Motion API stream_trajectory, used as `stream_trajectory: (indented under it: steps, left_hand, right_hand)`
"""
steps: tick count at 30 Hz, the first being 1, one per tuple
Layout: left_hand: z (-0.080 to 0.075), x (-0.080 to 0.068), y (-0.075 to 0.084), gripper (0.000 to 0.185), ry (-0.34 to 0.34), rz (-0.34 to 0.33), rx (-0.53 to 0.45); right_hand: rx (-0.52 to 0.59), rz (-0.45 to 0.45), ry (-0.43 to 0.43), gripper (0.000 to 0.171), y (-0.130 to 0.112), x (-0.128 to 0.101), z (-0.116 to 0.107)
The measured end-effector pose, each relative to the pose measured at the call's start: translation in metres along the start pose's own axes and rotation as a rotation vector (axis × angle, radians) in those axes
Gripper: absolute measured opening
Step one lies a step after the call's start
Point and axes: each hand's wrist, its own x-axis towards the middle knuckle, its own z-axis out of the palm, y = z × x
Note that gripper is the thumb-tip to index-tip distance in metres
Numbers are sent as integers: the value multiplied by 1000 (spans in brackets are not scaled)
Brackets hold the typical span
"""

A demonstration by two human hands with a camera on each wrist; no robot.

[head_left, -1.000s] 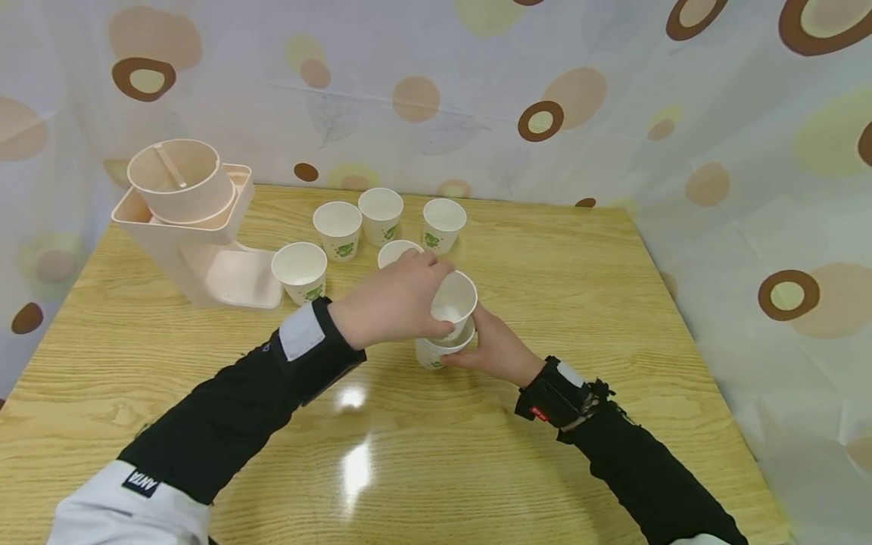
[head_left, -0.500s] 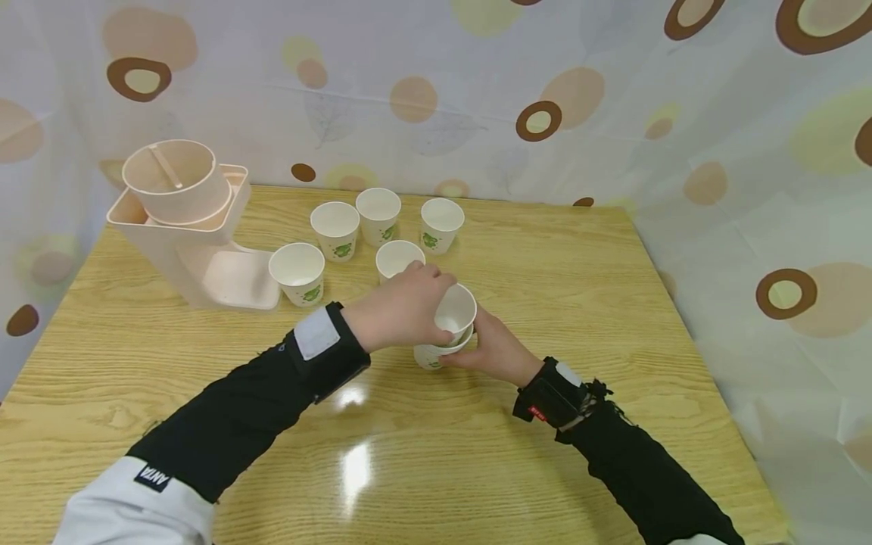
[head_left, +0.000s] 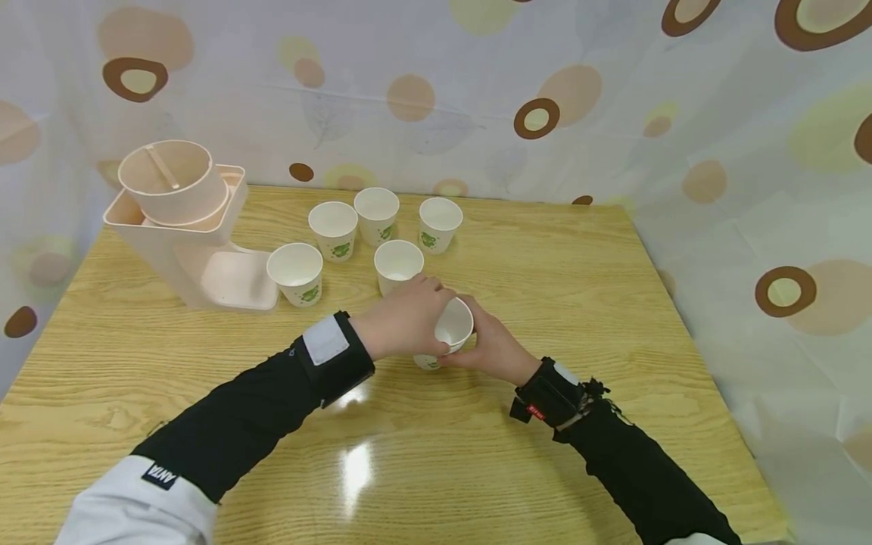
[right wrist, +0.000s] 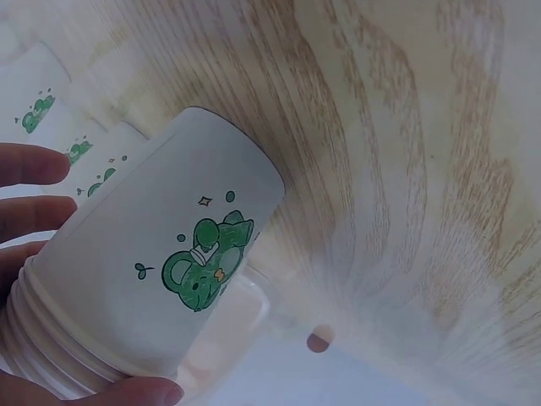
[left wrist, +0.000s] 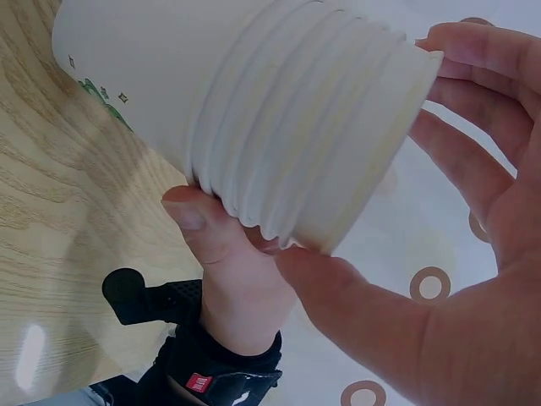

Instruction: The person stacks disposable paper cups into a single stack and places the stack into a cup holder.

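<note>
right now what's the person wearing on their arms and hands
Bare hands, left hand, right hand. Both arms wear black sleeves over white upper sleeves. Each wrist has a black strap with a white patch; the right strap shows a small red tag.

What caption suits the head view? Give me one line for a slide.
Both hands, left hand and right hand, hold a stack of paper cups on the wooden table, five single cups behind.
</note>
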Motion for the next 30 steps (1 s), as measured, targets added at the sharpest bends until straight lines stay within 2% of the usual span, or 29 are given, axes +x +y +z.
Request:
stream_trajectory:
  steps: [8,16,22,26,30]
  left_hand:
    - [2,0,-1,66,12,3,4]
    - [4,0,-2,66,15,-8,-44]
    - [12,-4,-8,70,78,-13,-124]
    - [15,-7,-12,76,94,-10,-148]
    - [14,-11,-24,74,105,-14,-165]
  right_hand:
    - [-3,25,-8,85,-1,1,0]
    - [12,9,-6,84,-1,1,0]
    - [-2,-8,-1,81,-1,1,-1]
    - [-1,-11,3,81,-2,3,-1]
    - [5,-9,-1,82,-2,3,0]
